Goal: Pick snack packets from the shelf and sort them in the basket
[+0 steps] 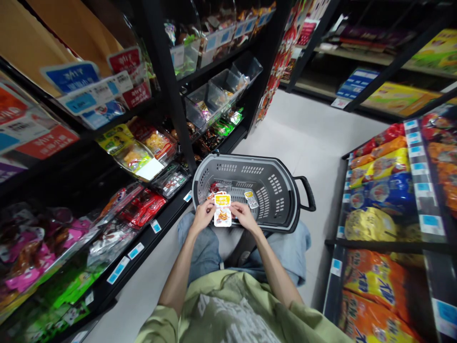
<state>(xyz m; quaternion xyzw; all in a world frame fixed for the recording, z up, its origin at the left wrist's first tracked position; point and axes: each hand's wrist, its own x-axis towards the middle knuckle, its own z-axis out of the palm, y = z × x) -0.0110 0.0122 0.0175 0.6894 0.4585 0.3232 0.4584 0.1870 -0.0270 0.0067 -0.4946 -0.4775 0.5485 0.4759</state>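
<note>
Between my two hands is a small snack packet (223, 209), white and yellow with a food picture on its front. My left hand (204, 214) pinches its left edge, and my right hand (243, 215) pinches its right edge. The packet is held up over the near side of a grey shopping basket (285, 166) with a black rim. Inside the basket lie another small yellow-and-silver packet (251, 199) and some red packets (218, 186), partly hidden behind my left hand and the held packet.
Black shelves (171, 90) with snack packs and clear bins (200, 107) rise on the left. A rack of bagged noodles (378, 281) stands on the right. The basket's black handle (307, 193) sticks out rightward. Pale floor (303, 128) stretches ahead to more shelving.
</note>
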